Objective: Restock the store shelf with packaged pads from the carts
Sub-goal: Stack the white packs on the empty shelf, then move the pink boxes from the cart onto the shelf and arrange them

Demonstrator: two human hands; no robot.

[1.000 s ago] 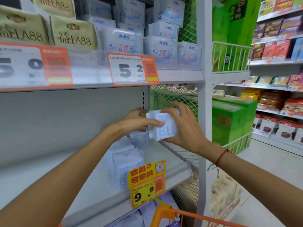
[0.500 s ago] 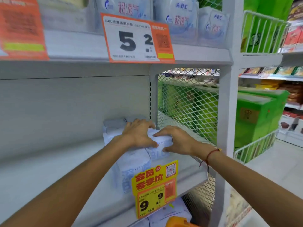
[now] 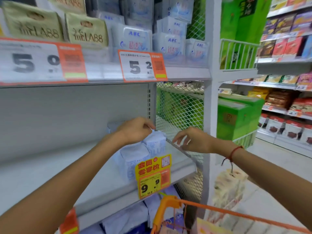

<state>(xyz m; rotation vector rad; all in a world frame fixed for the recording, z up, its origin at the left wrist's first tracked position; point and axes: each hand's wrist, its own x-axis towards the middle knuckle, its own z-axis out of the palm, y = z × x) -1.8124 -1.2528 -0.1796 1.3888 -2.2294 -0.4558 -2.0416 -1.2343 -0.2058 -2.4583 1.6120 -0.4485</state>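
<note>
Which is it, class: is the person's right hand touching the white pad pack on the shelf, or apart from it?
Apart. The head view shows the right hand over the mesh side panel, with bare shelf visible between its fingers and the pad pack.

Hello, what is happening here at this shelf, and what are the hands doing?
A person is restocking a store shelf with white and blue pad packs. The left hand is at the top of the rear pack, apparently pinching its edge. The right hand hangs beside the mesh side panel with loosely curled fingers, holding nothing. An orange cart stands below, with more packs in it.
</note>
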